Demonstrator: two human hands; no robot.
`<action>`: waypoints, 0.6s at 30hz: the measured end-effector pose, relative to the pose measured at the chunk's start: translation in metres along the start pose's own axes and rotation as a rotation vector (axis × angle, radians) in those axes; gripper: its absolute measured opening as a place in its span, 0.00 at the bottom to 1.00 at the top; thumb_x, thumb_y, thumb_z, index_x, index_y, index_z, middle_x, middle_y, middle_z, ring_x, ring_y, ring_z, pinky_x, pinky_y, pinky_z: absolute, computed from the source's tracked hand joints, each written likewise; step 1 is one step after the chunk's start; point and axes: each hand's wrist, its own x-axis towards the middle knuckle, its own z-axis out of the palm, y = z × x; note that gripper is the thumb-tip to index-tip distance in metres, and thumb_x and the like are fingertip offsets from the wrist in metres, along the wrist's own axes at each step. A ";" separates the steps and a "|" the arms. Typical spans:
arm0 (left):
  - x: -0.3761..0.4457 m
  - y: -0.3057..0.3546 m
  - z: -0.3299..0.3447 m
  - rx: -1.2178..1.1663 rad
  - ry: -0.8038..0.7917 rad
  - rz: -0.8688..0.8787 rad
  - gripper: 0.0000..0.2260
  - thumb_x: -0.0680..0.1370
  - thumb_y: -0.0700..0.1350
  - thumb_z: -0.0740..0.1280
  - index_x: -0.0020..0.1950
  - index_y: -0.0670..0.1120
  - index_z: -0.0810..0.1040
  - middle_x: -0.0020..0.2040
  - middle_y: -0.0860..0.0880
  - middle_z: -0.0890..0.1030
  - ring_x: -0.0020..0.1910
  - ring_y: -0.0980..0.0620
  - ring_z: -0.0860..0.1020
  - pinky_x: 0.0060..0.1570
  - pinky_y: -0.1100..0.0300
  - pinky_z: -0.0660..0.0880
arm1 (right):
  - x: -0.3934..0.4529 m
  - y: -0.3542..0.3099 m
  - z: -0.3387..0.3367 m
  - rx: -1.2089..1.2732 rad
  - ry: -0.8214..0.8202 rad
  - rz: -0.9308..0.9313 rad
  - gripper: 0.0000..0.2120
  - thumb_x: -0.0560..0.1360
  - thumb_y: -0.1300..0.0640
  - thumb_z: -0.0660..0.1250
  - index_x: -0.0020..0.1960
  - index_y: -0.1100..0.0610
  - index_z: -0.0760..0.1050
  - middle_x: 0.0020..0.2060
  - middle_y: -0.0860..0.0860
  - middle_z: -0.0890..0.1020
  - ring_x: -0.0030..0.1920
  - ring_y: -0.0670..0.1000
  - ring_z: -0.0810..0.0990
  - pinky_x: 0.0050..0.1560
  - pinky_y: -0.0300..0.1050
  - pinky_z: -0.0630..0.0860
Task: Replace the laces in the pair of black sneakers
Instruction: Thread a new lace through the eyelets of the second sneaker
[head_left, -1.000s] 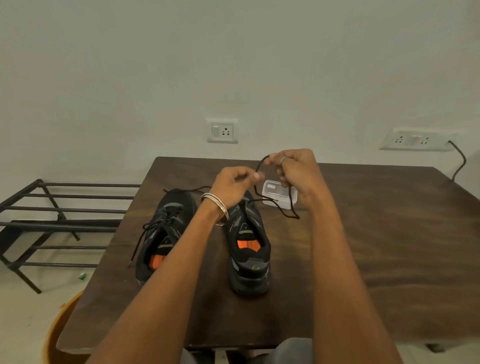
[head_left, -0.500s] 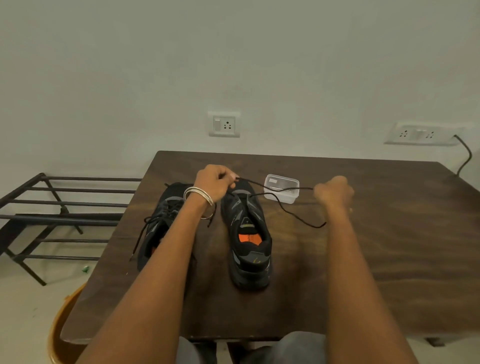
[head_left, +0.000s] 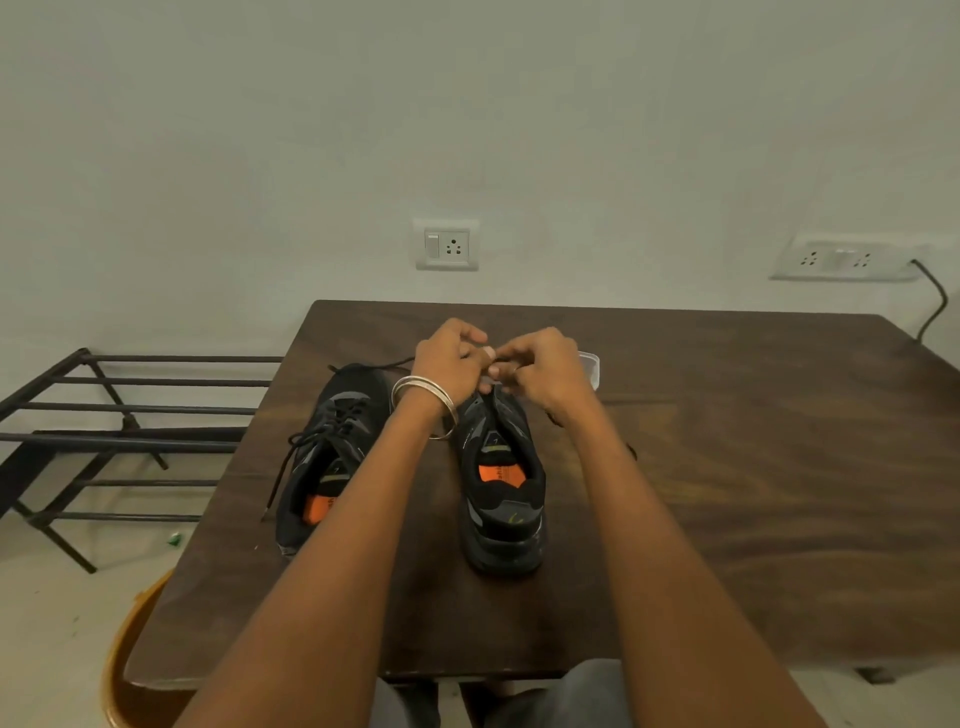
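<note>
Filling most of the lower view, a dark wooden desk (head_left: 727, 493) stands against a pale wall, with a black metal rack (head_left: 104, 426) on the floor to its left and the rim of an orange bin (head_left: 122, 670) below its near left corner. Two black sneakers sit on the desk, heels toward the person, orange insoles showing. The left sneaker (head_left: 322, 462) is laced, loose lace ends trailing over its outer side. The right sneaker (head_left: 501, 493) stands just beside it (a strip of bare desk lies between them). Above the toe end of the right sneaker the two hands meet, fingertips touching. The left hand (head_left: 452, 364), with metal bangles (head_left: 426, 405) at the wrist, and the right hand (head_left: 540, 369) both have curled fingers pinching a thin black lace (head_left: 491, 397), which drops to the right sneaker's upper. A small clear plastic container (head_left: 589, 366) sits just behind the right hand, mostly hidden by it.
</note>
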 end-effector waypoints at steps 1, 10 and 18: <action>0.000 0.000 0.000 -0.020 0.012 -0.027 0.02 0.78 0.40 0.68 0.49 0.44 0.77 0.34 0.48 0.82 0.29 0.54 0.81 0.33 0.68 0.77 | -0.001 0.001 0.001 0.058 0.005 0.028 0.07 0.76 0.64 0.70 0.53 0.62 0.83 0.36 0.52 0.83 0.34 0.46 0.80 0.39 0.40 0.81; 0.002 -0.032 0.014 0.126 0.063 -0.432 0.10 0.77 0.48 0.69 0.50 0.42 0.83 0.46 0.44 0.83 0.42 0.48 0.81 0.44 0.55 0.80 | 0.011 0.028 0.016 -0.109 0.087 0.131 0.08 0.77 0.63 0.69 0.54 0.62 0.84 0.51 0.56 0.85 0.54 0.50 0.80 0.53 0.38 0.71; -0.006 -0.024 0.030 0.233 -0.003 -0.458 0.16 0.73 0.52 0.73 0.54 0.42 0.81 0.49 0.45 0.82 0.39 0.52 0.77 0.33 0.62 0.72 | 0.022 0.034 0.044 -0.199 0.127 0.158 0.04 0.74 0.64 0.71 0.42 0.60 0.84 0.43 0.55 0.84 0.48 0.52 0.81 0.50 0.47 0.79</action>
